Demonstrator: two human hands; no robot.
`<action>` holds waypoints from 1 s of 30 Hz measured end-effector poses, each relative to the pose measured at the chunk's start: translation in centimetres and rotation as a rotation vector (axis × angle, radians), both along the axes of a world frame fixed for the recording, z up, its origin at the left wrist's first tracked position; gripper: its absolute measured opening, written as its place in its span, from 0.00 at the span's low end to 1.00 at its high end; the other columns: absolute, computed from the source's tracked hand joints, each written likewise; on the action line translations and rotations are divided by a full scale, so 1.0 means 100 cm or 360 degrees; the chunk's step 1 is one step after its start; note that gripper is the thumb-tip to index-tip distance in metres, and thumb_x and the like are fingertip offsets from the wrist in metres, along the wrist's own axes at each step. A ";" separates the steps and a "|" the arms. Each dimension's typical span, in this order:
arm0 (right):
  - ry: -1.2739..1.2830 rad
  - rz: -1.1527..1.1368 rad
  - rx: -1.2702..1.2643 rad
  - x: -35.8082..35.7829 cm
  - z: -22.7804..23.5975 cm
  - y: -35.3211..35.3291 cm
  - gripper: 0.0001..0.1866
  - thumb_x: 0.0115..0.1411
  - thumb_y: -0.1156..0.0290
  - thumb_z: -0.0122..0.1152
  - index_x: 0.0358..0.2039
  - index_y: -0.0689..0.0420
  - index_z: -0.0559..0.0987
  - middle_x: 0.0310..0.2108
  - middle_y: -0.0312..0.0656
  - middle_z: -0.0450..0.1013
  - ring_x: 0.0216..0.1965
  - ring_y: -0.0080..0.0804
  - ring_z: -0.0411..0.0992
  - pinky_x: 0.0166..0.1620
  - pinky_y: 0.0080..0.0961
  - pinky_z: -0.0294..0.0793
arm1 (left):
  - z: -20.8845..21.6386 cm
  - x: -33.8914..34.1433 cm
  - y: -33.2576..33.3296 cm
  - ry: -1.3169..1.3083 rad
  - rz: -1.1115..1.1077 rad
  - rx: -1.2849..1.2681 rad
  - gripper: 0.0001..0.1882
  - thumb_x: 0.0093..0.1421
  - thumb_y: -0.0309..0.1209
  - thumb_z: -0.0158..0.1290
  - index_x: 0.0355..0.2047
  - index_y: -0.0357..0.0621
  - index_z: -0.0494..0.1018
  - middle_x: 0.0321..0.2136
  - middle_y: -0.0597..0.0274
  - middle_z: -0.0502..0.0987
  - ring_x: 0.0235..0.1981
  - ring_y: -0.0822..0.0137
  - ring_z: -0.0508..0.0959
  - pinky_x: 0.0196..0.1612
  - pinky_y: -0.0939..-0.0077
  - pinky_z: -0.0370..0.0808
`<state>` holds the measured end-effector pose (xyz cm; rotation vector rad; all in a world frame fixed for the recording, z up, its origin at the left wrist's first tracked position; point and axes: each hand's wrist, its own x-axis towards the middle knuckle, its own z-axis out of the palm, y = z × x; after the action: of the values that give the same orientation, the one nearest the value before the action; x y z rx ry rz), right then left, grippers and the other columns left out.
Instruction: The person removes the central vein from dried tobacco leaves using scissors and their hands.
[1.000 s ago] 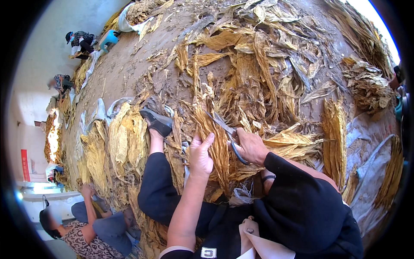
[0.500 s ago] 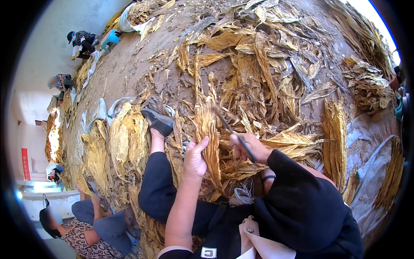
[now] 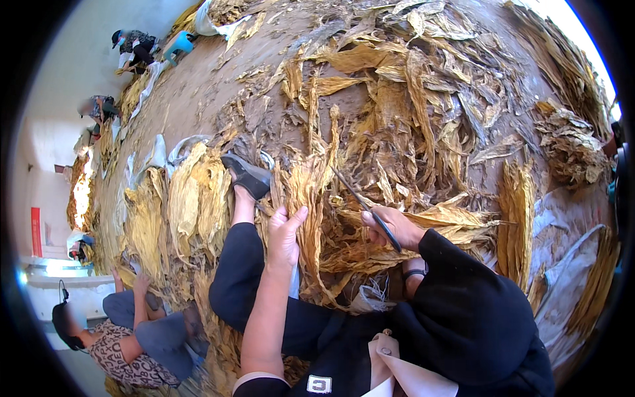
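Note:
My left hand [image 3: 284,233] is closed, thumb up, on the edge of a long yellow-brown dried leaf [image 3: 311,218] that looks like tobacco. The leaf hangs upright in front of my legs, its lower end near my lap. To its right, my right hand [image 3: 398,228] grips a slender dark tool [image 3: 352,190]. One end of this tool points up and left toward the leaf, and its other end shows below my fingers. Its exact kind is unclear. Under my right hand lies a heap of dried leaves [image 3: 377,257].
Loose dried leaves [image 3: 390,126] cover the floor ahead. On the right lie a leaf bundle [image 3: 516,225] and pale sheeting [image 3: 565,251]. My dark shoe [image 3: 249,177] rests beside upright leaf bunches [image 3: 198,195]. A co-worker [image 3: 142,337] sits at lower left; others sit farther back near a blue stool [image 3: 178,46].
My left hand has shifted left, and the leaf it holds now spreads wider. The tool in my right hand is lower at its tip. The seated co-worker's hands have moved up.

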<state>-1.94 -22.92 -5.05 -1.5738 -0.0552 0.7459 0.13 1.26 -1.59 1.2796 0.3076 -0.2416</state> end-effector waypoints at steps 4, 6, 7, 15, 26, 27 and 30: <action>-0.0129 -0.0039 -0.0081 0.000 -0.006 0.000 0.34 0.55 0.37 0.48 0.29 0.63 0.70 0.23 0.43 0.69 0.27 0.31 0.70 0.33 0.28 0.69 | -0.002 0.005 -0.002 -0.0008 0.0015 -0.0044 0.12 0.57 0.22 0.53 0.43 0.36 0.70 0.36 0.62 0.76 0.34 0.75 0.76 0.40 0.81 0.73; -0.0249 -0.0190 0.0020 -0.001 -0.011 0.007 0.34 0.55 0.38 0.50 0.33 0.64 0.71 0.26 0.44 0.70 0.30 0.30 0.69 0.35 0.27 0.68 | -0.004 0.004 -0.013 0.0000 -0.0057 -0.0062 0.11 0.59 0.23 0.52 0.43 0.37 0.70 0.36 0.63 0.76 0.34 0.75 0.75 0.40 0.81 0.72; -0.0310 -0.0268 0.0071 -0.001 -0.013 0.011 0.34 0.55 0.39 0.51 0.35 0.64 0.71 0.27 0.45 0.70 0.31 0.30 0.69 0.36 0.26 0.68 | -0.003 0.002 -0.020 0.0046 -0.0113 -0.0066 0.11 0.60 0.24 0.51 0.43 0.37 0.70 0.37 0.63 0.76 0.35 0.75 0.75 0.41 0.81 0.72; -0.0418 -0.0527 0.0321 0.001 -0.009 0.019 0.17 0.53 0.66 0.63 0.38 0.63 0.72 0.25 0.35 0.69 0.28 0.20 0.65 0.33 0.22 0.68 | -0.004 0.007 -0.045 -0.0051 -0.0182 0.0052 0.09 0.58 0.23 0.53 0.40 0.34 0.72 0.34 0.62 0.77 0.31 0.78 0.75 0.36 0.85 0.72; -0.0478 -0.0456 -0.0003 0.002 -0.006 0.009 0.18 0.52 0.63 0.64 0.35 0.64 0.71 0.25 0.39 0.68 0.29 0.23 0.65 0.34 0.25 0.67 | -0.004 0.006 -0.033 -0.0149 -0.0019 0.0134 0.09 0.59 0.23 0.52 0.41 0.35 0.72 0.33 0.65 0.77 0.31 0.80 0.73 0.37 0.88 0.70; -0.0509 -0.0502 -0.0004 0.001 -0.009 0.011 0.19 0.52 0.62 0.64 0.35 0.63 0.71 0.25 0.38 0.67 0.29 0.23 0.65 0.34 0.24 0.67 | -0.006 0.004 -0.035 -0.0135 -0.0047 0.0108 0.09 0.60 0.24 0.51 0.41 0.35 0.72 0.34 0.65 0.76 0.31 0.80 0.73 0.37 0.88 0.70; -0.0532 -0.0606 0.0010 0.000 -0.014 0.014 0.20 0.52 0.60 0.65 0.36 0.62 0.70 0.25 0.37 0.66 0.29 0.23 0.64 0.35 0.23 0.66 | -0.011 -0.002 -0.042 -0.0118 -0.0163 0.0045 0.09 0.61 0.24 0.50 0.41 0.36 0.71 0.35 0.65 0.76 0.33 0.81 0.73 0.39 0.87 0.70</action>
<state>-1.96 -21.54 -6.44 -1.6273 -0.0020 0.1828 -0.10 -2.90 -2.65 1.3308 0.1830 -0.2774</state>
